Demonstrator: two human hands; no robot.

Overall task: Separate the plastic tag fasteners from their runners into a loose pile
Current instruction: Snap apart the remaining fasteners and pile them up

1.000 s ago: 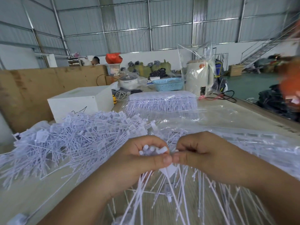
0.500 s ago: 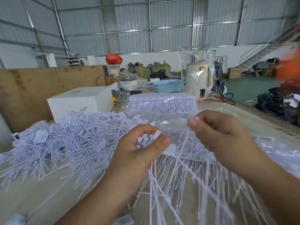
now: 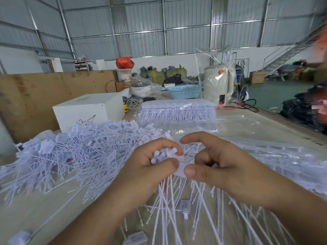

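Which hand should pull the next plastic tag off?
Probably the right hand: its thumb and fingers are already at the bunch of fasteners, while the left hand is busy gripping that bunch.

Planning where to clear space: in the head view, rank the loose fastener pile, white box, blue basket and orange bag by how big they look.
1. loose fastener pile
2. white box
3. blue basket
4. orange bag
The basket and bag sit farther back, so their true sizes are unsure.
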